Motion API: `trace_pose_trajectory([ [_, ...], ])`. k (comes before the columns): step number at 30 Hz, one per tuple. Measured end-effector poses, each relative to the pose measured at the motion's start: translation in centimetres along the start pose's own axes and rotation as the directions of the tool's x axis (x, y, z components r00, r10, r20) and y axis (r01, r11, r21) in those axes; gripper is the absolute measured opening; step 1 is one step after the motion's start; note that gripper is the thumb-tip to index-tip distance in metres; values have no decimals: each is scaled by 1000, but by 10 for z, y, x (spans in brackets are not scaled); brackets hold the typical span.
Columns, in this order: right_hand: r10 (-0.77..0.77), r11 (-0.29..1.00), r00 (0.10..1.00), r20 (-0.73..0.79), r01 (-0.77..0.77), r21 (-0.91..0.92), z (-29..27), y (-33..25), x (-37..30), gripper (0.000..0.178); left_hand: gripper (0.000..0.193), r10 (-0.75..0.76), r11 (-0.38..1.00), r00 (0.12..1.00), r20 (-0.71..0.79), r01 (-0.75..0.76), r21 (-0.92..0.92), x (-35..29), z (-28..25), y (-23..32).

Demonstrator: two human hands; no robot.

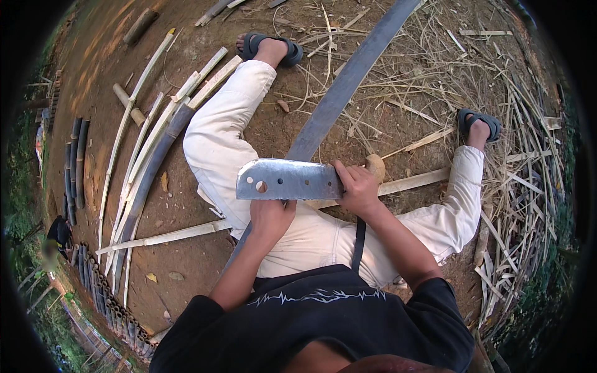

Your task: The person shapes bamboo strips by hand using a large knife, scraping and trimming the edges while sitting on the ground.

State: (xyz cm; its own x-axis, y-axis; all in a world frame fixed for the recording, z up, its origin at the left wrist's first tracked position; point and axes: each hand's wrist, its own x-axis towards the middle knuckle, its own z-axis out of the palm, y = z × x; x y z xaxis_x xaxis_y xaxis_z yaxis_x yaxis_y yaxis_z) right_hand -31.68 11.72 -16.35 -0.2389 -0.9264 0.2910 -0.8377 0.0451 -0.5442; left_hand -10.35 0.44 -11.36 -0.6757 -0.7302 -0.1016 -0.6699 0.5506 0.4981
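My right hand [359,191] is closed round the handle of a broad cleaver [295,180], fingers at the base of the blade. A rounded wooden handle end [375,166] sticks out past the fist. The wide steel blade has several holes and lies across my lap, pointing left. Just below it, my left hand [271,219] is closed on a long dark bamboo strip [339,96]; the blade hides some fingertips. This strip runs from the far upper right, under the blade, to my left thigh. Whether the blade touches the bamboo, I cannot tell.
Split bamboo lengths [155,155] lie on the dirt to my left. A pale strip [180,234] reaches under my left leg. Shavings and slivers [522,168] are heaped on the right. Cut dark bamboo tubes [106,295] line the lower left, near a blurred person [57,236].
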Motion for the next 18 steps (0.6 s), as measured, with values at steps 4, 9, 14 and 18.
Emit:
trace_pose_trajectory([
  [4,-93,993,996,-3,93,-72,-6,-7,7,64,26,158,984,982,-104,-147,101,1,10,-9],
  [9,-129,992,991,-25,129,-17,-4,-18,1,59,45,-18,963,995,94,42,-267,3,14,-19],
  [14,-119,968,992,-47,105,-229,-16,-3,6,50,43,102,991,992,77,-95,-95,21,1,8],
  [18,121,945,948,-295,-201,-259,-35,49,24,57,42,-211,951,952,224,253,-179,33,-14,31],
])
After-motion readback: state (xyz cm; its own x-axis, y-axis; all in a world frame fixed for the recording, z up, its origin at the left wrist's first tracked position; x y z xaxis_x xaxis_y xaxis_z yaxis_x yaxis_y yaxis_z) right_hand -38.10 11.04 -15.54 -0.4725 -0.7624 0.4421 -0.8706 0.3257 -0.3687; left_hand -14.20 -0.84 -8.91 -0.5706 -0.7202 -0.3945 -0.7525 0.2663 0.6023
